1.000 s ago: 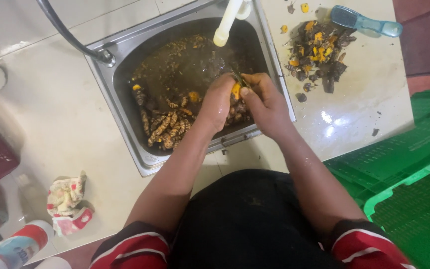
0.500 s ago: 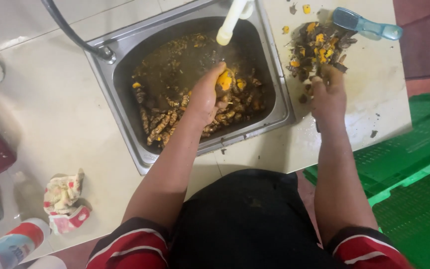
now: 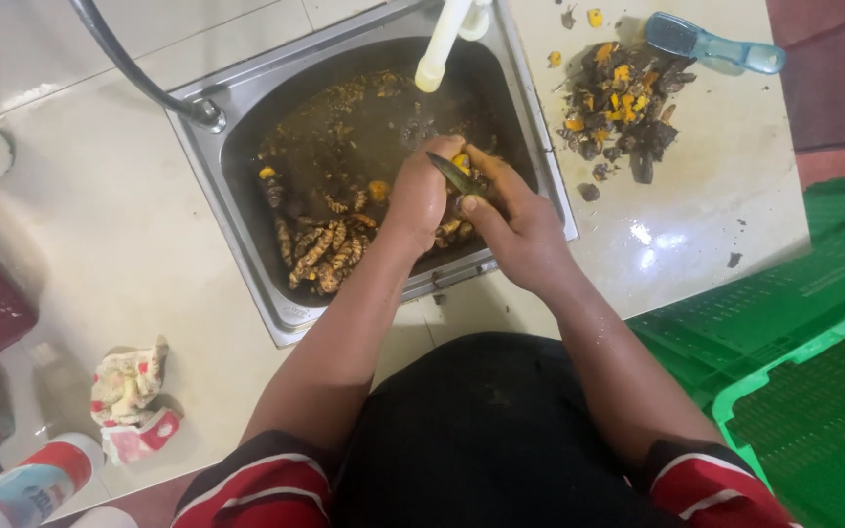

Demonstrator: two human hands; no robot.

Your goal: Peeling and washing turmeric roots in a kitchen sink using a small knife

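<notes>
Over the steel sink [image 3: 246,264], my left hand [image 3: 421,191] grips a small orange-fleshed root piece [image 3: 462,161]. My right hand [image 3: 515,220] holds a small dark-bladed knife [image 3: 454,176] whose blade lies against that piece. Both hands meet above the sink's right side. Muddy water and several brown knobbly roots [image 3: 325,249] fill the basin. A white tap spout [image 3: 439,49] hangs just beyond the hands.
A heap of dark peelings and orange scraps [image 3: 618,108] lies on the white counter right of the sink, with a blue brush [image 3: 711,44] behind it. Green plastic crates [image 3: 814,372] stand at right. A crumpled cloth [image 3: 129,396] and a bottle [image 3: 26,484] sit at lower left.
My right hand has come back from the peelings heap on the counter to the sink and now meets my left hand at the root piece.
</notes>
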